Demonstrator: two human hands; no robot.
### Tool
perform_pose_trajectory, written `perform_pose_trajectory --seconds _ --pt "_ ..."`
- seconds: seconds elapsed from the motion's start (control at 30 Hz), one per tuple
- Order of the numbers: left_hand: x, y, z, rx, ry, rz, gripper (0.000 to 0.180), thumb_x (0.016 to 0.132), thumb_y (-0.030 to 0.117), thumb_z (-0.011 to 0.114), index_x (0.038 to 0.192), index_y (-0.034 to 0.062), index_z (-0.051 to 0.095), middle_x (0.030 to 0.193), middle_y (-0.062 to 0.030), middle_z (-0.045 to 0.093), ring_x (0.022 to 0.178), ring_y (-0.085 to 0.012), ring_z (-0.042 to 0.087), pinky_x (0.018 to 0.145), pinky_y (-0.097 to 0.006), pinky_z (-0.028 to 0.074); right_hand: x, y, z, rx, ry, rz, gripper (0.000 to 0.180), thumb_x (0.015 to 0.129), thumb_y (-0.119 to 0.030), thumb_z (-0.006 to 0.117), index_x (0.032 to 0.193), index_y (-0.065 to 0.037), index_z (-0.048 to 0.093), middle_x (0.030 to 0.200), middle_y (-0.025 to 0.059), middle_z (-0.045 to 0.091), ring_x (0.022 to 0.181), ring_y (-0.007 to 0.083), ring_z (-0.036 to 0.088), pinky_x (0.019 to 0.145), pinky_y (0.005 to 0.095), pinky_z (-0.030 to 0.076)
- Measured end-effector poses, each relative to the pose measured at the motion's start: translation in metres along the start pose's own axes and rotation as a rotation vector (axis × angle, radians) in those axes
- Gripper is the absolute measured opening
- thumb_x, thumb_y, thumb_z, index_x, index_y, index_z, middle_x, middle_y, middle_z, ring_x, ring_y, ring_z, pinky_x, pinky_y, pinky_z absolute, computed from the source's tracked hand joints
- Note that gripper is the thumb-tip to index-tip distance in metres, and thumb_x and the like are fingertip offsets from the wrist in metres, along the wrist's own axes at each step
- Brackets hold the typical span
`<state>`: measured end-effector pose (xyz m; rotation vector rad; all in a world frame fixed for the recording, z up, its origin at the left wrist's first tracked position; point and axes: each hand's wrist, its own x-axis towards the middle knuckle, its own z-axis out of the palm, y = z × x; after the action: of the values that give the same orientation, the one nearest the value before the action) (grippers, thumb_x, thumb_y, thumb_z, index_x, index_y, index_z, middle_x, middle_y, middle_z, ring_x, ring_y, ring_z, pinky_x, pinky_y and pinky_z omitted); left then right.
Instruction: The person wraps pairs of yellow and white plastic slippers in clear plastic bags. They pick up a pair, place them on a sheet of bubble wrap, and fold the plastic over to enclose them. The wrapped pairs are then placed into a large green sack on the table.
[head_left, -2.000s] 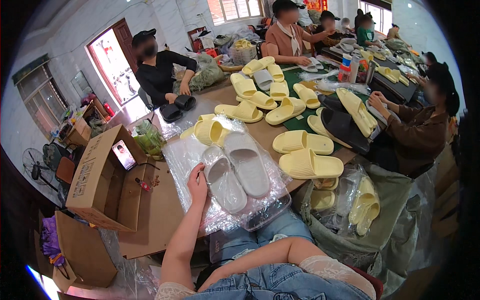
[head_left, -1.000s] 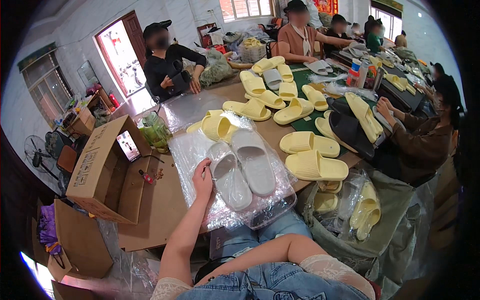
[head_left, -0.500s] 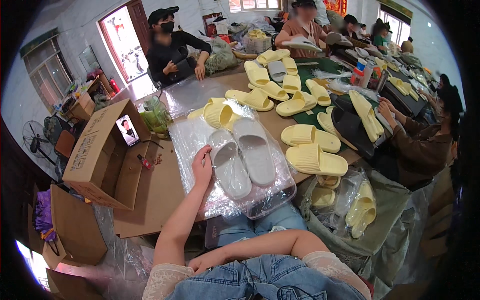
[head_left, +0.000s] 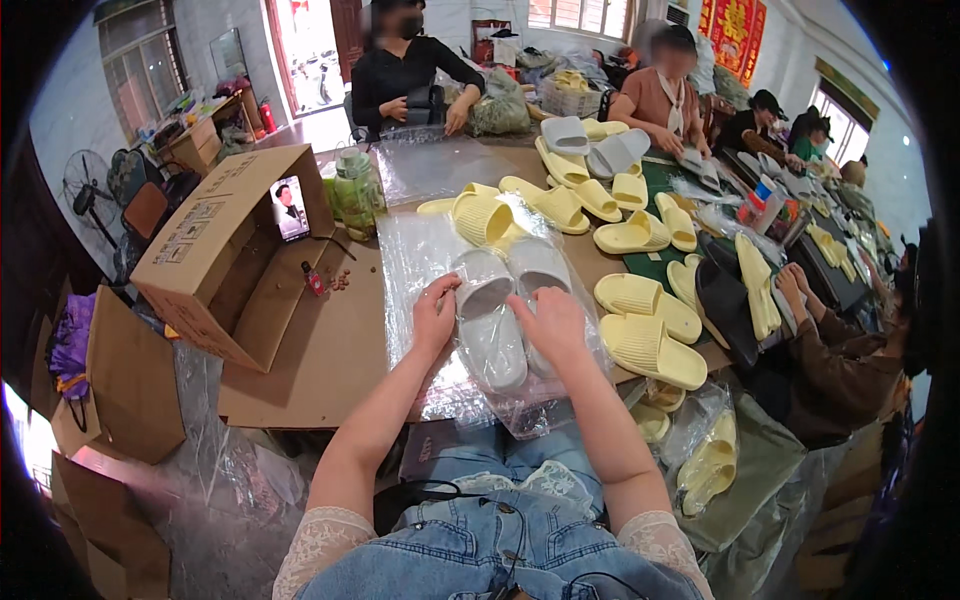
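Note:
A pair of grey slippers, the left slipper (head_left: 494, 345) and the right slipper (head_left: 541, 268), lies side by side, toes away from me, on a pile of clear plastic bags (head_left: 412, 262). My left hand (head_left: 434, 314) is closed at the outer edge of the left slipper, fingers curled against its strap. Over the right slipper, my right hand (head_left: 553, 320) grips with its thumb between the two shoes, hiding much of that slipper. Just beyond them are yellow ribbed slippers (head_left: 482, 217), partly under the plastic.
Many yellow slippers (head_left: 652, 348) cover the table's right side. A cardboard box (head_left: 215, 250) holding a phone (head_left: 290, 210) stands left, beside a green-filled jar (head_left: 355, 195) and a small red bottle (head_left: 314, 280). Co-workers sit around the table. Bagged slippers (head_left: 710, 465) lie on cloth at lower right.
My right arm has come up from my lap, and its hand now lies on the right slipper. My left hand stays beside the left slipper. The head view has shifted.

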<state>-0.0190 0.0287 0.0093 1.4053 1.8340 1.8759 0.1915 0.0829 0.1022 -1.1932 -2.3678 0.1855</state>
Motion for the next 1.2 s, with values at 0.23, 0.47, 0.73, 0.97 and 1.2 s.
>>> perform_pose_trajectory --seconds 0.23,0.47,0.73,0.97,1.2 --pt "0.000 0.001 -0.002 0.002 -0.018 0.048 0.024 0.091 0.006 0.056 0.111 0.0055 0.069 0.124 -0.0136 0.067 0.115 -0.0286 0.063 0.100 -0.035 0.047 0.034 0.007 0.065 0.064 0.022 0.081 0.050 0.086 -0.047 0.067 0.094 0.002 0.058 0.085 0.0244 0.067 0.082 0.0405 0.067 0.074 0.0485 0.053" --pt "0.000 -0.001 -0.006 0.109 0.014 0.133 0.021 0.091 0.010 0.059 0.108 0.0060 0.069 0.123 -0.0153 0.066 0.115 -0.0315 0.061 0.099 -0.038 0.048 0.027 0.022 0.079 0.273 0.111 -0.028 0.030 0.087 -0.031 0.064 0.085 -0.003 0.055 0.071 0.0201 0.065 0.071 0.0421 0.065 0.067 0.0528 0.050" --pt "-0.002 -0.019 0.003 -0.017 0.150 -0.037 0.028 0.099 0.018 0.054 0.120 0.0015 0.063 0.126 -0.0126 0.060 0.113 -0.0224 0.059 0.095 -0.033 0.047 -0.054 0.031 0.042 0.455 0.109 0.058 0.024 0.085 -0.026 0.064 0.081 -0.005 0.055 0.068 0.0168 0.063 0.068 0.0394 0.063 0.061 0.0486 0.047" --pt "-0.003 -0.026 -0.016 -0.112 0.002 -0.156 0.029 0.099 0.016 0.055 0.123 0.0006 0.060 0.114 -0.0094 0.062 0.101 -0.0184 0.059 0.087 -0.031 0.049 -0.129 0.056 -0.042 0.411 0.072 -0.044 0.020 0.079 -0.021 0.067 0.083 -0.005 0.056 0.071 0.0169 0.062 0.069 0.0379 0.063 0.062 0.0460 0.048" --pt "0.004 -0.031 -0.007 0.074 -0.070 -0.048 0.029 0.095 0.012 0.056 0.121 0.0004 0.063 0.119 -0.0132 0.063 0.107 -0.0224 0.060 0.095 -0.034 0.048 -0.149 0.137 -0.202 0.102 0.507 0.280 0.013 0.076 -0.011 0.067 0.083 -0.001 0.061 0.065 0.0117 0.058 0.059 0.0178 0.059 0.058 0.0341 0.047"
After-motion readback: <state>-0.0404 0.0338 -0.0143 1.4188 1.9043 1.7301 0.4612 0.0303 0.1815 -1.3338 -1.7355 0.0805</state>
